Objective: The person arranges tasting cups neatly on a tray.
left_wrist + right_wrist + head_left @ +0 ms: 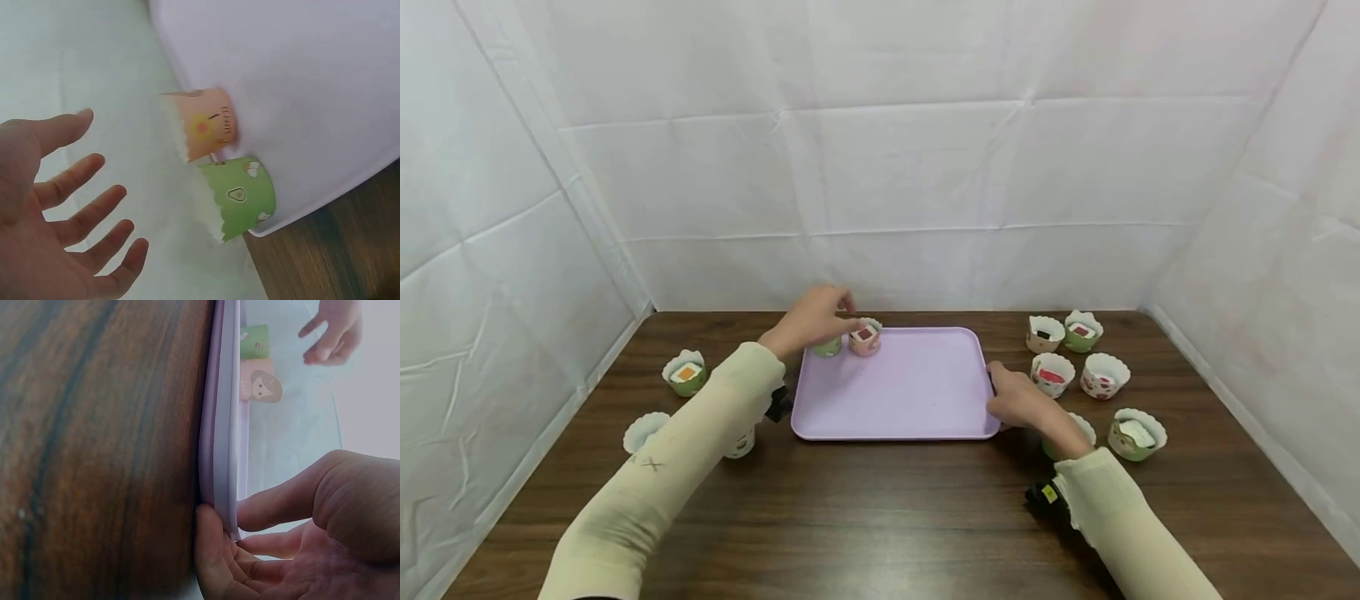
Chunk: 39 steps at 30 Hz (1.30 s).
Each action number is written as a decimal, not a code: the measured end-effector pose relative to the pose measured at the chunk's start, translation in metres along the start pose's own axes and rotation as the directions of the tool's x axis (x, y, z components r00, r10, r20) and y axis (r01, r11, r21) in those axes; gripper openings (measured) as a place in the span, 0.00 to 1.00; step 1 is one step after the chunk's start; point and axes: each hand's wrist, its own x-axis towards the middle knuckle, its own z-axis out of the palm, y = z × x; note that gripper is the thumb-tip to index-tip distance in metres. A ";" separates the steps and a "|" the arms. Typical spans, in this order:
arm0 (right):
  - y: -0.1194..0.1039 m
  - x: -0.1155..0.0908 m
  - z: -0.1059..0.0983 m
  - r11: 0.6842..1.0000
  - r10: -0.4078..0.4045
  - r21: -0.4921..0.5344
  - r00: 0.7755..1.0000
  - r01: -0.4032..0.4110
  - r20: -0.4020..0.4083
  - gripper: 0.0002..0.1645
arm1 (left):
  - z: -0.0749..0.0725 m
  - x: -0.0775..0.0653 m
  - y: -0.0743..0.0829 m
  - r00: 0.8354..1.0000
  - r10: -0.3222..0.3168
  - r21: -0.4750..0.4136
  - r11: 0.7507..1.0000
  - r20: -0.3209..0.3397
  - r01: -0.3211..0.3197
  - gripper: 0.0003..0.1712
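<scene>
A lilac tray [902, 392] lies on the dark wooden table. In its far left corner stand a pink paper baking cup [865, 345] and a green paper baking cup [828, 348], side by side. Above these cups hovers my left hand [818, 318], its fingers spread and apart from both cups, as the left wrist view shows. The pink cup contains a small white piece with a dark red square; the green cup's contents are hidden by the hand. At the tray's right edge my right hand [1018, 398] pinches the rim [226, 450] between thumb and fingers.
Right of the tray stand several filled paper cups, among them a floral cup [1105, 377] and a green cup [1138, 435]. On the left are a green cup [686, 373] with an orange-topped piece and a white cup [644, 432]. White sheeting [895, 183] encloses the table.
</scene>
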 end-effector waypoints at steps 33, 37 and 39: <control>0.000 -0.003 0.000 1.000 0.000 0.023 1.000 0.000 0.006 0.38 | -0.053 -0.145 -0.107 0.912 -0.297 -0.189 0.949 -0.282 0.250 0.25; -0.003 -0.002 0.001 1.000 -0.006 -0.009 1.000 0.006 0.000 0.38 | -0.056 -0.151 -0.121 0.924 -0.328 -0.161 0.940 -0.197 0.299 0.38; -0.003 -0.002 0.002 1.000 -0.009 -0.012 1.000 0.009 0.000 0.38 | -0.058 -0.153 -0.127 0.928 -0.342 -0.136 0.936 -0.146 0.324 0.44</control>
